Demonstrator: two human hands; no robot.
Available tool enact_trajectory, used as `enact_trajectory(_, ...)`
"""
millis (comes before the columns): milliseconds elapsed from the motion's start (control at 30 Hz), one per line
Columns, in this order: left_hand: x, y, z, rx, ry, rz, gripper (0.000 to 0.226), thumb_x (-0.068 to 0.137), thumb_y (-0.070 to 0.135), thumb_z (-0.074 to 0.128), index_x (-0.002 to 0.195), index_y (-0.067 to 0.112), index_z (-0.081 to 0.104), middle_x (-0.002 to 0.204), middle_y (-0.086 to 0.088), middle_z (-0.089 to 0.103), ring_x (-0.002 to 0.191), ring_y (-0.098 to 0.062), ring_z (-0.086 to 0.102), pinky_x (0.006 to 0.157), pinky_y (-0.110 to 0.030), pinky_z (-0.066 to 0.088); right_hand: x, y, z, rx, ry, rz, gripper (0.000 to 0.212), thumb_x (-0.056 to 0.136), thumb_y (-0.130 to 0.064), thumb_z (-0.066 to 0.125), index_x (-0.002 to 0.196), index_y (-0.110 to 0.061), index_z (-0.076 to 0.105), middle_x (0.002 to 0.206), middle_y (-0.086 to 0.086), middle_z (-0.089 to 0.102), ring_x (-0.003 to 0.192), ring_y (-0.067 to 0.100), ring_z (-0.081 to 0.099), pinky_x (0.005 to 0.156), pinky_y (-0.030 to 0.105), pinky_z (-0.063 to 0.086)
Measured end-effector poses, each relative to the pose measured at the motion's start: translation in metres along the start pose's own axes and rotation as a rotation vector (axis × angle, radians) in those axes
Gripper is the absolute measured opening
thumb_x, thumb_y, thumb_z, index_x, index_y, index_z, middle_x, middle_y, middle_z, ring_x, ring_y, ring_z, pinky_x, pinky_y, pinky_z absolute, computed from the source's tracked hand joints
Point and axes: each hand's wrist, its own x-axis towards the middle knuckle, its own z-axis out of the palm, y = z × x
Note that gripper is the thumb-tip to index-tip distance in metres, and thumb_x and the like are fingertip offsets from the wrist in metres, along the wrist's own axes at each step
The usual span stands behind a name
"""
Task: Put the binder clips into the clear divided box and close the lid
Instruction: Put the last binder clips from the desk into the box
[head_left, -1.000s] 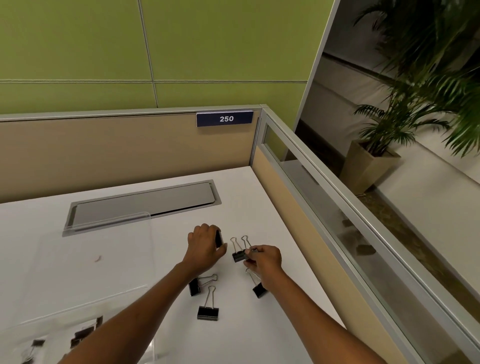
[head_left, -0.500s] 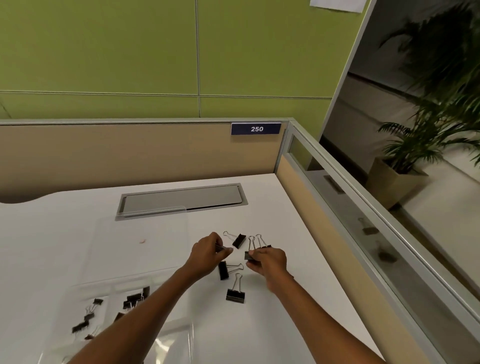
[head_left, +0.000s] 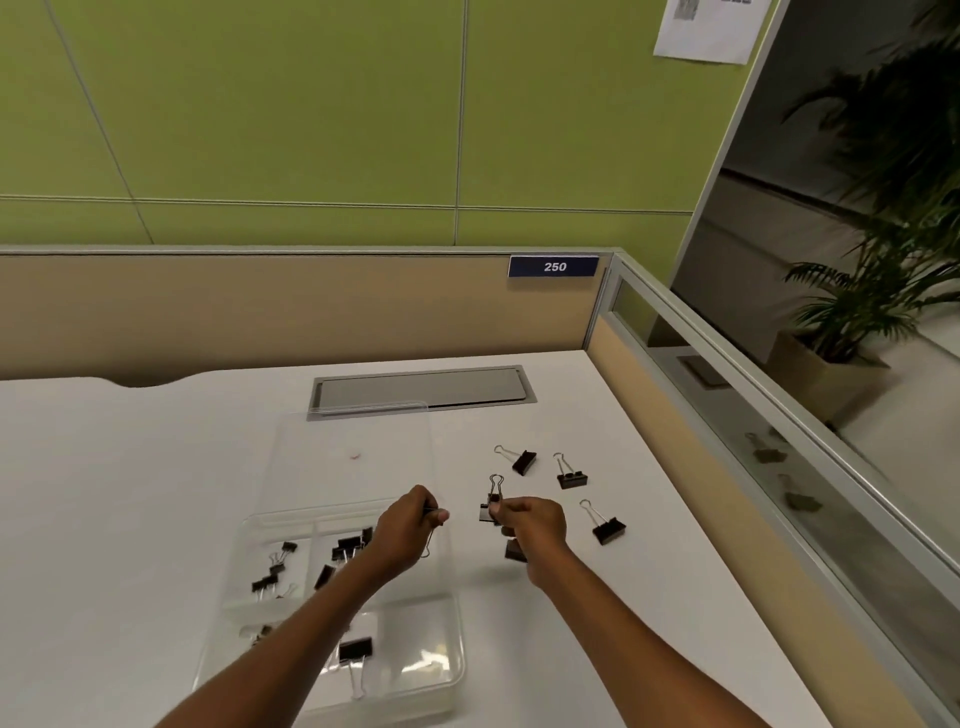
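While left hand (head_left: 410, 530) holds clip (head_left: 428, 544) over box (head_left: 451, 613) | right hand (head_left: 532, 526) pinches second clip (head_left: 487, 513)

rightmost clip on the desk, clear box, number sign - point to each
rightmost clip (head_left: 610, 531), head view, black body
clear box (head_left: 421, 662), head view, bare near-right compartment
number sign (head_left: 554, 266), head view, blue face

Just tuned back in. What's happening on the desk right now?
A person is filling the clear divided box, whose lid lies open behind it, with binder clips; several sit in its compartments. The left hand pinches one clip over the box. The right hand pinches another clip just right of the box. Four loose clips lie on the white desk.
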Motion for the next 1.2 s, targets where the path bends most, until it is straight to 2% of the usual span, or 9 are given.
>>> enact_trajectory(100, -0.022, -0.011, -0.009, 0.006, 0.007, -0.024, 0.017, 0.094, 0.016, 0.052, 0.079, 0.018, 0.044, 0.075, 0.010, 0.058, 0.061, -0.013, 0.047, 0.063, -0.033, 0.037, -0.017, 0.009, 0.012, -0.001, -0.018, -0.013, 0.006, 0.076, -0.010, 0.078, 0.079, -0.009, 0.073, 0.079, 0.008, 0.072, 0.060, 0.017, 0.063, 0.052, 0.025, 0.047)
enact_trajectory(200, -0.043, -0.025, -0.017, 0.053, 0.027, -0.025, 0.009, 0.094, 0.016, 0.051, 0.086, 0.014, 0.048, 0.089, 0.001, 0.064, 0.082, -0.021, 0.056, 0.073, -0.037, 0.043, -0.035, 0.017, 0.024, -0.009, -0.039, -0.013, 0.007, 0.077, -0.007, 0.077, 0.081, -0.003, 0.073, 0.073, 0.009, 0.070, 0.057, 0.018, 0.063, 0.051, 0.024, 0.048)
enact_trajectory(267, -0.056, -0.034, -0.021, 0.064, 0.032, -0.050, 0.008, 0.094, 0.018, 0.052, 0.087, 0.014, 0.049, 0.093, -0.001, 0.065, 0.082, -0.018, 0.055, 0.071, -0.034, 0.042, -0.046, 0.022, 0.033, -0.018, -0.060, -0.016, 0.006, 0.077, -0.007, 0.077, 0.078, -0.003, 0.073, 0.069, 0.008, 0.069, 0.057, 0.019, 0.063, 0.052, 0.026, 0.049)
enact_trajectory(433, -0.084, -0.054, -0.036, 0.097, 0.043, -0.070, 0.013, 0.089, 0.025, 0.060, 0.078, 0.024, 0.053, 0.088, 0.002, 0.063, 0.082, -0.018, 0.058, 0.076, -0.037, 0.047, -0.069, 0.038, 0.054, -0.057, -0.114, -0.007, 0.009, 0.076, -0.007, 0.079, 0.080, -0.001, 0.073, 0.073, 0.012, 0.072, 0.059, 0.020, 0.066, 0.055, 0.026, 0.053)
enact_trajectory(567, -0.102, -0.070, -0.045, 0.176, 0.088, -0.062, 0.014, 0.087, 0.032, 0.062, 0.078, 0.022, 0.066, 0.081, 0.004, 0.063, 0.080, -0.015, 0.059, 0.074, -0.039, 0.051, -0.086, 0.051, 0.067, -0.104, -0.146, -0.030, 0.012, 0.074, -0.009, 0.081, 0.080, -0.002, 0.074, 0.073, 0.012, 0.072, 0.058, 0.020, 0.068, 0.054, 0.025, 0.053)
enact_trajectory(700, -0.115, -0.081, -0.048, 0.272, 0.124, -0.076, 0.015, 0.085, 0.038, 0.063, 0.082, 0.026, 0.072, 0.085, 0.004, 0.062, 0.088, -0.016, 0.058, 0.070, -0.032, 0.044, -0.100, 0.059, 0.080, -0.188, -0.160, -0.058, 0.011, 0.074, -0.011, 0.081, 0.078, -0.003, 0.074, 0.074, 0.011, 0.073, 0.058, 0.019, 0.069, 0.057, 0.027, 0.056)
enact_trajectory(867, -0.124, -0.087, -0.044, 0.409, 0.164, -0.141, 0.017, 0.085, 0.043, 0.061, 0.090, 0.032, 0.072, 0.090, 0.005, 0.049, 0.103, -0.025, 0.041, 0.074, -0.032, 0.030, -0.110, 0.068, 0.095, -0.346, -0.161, -0.119, 0.010, 0.076, -0.018, 0.078, 0.073, -0.010, 0.074, 0.077, 0.004, 0.074, 0.066, 0.019, 0.071, 0.059, 0.029, 0.053)
enact_trajectory(967, -0.127, -0.091, -0.041, 0.456, 0.163, -0.138, 0.019, 0.086, 0.045, 0.060, 0.092, 0.031, 0.072, 0.090, 0.004, 0.051, 0.106, -0.026, 0.039, 0.076, -0.033, 0.030, -0.113, 0.073, 0.101, -0.470, -0.149, -0.174, 0.009, 0.075, -0.024, 0.078, 0.071, -0.016, 0.074, 0.079, -0.001, 0.073, 0.078, 0.017, 0.068, 0.067, 0.028, 0.050)
enact_trajectory(1200, -0.130, -0.100, -0.038, 0.483, 0.191, -0.129, 0.018, 0.087, 0.041, 0.058, 0.093, 0.029, 0.071, 0.088, 0.006, 0.052, 0.109, -0.027, 0.040, 0.077, -0.034, 0.027, -0.117, 0.083, 0.111, -0.605, -0.142, -0.206, 0.009, 0.081, -0.021, 0.073, 0.079, -0.014, 0.078, 0.089, 0.001, 0.076, 0.077, 0.015, 0.066, 0.060, 0.021, 0.044)
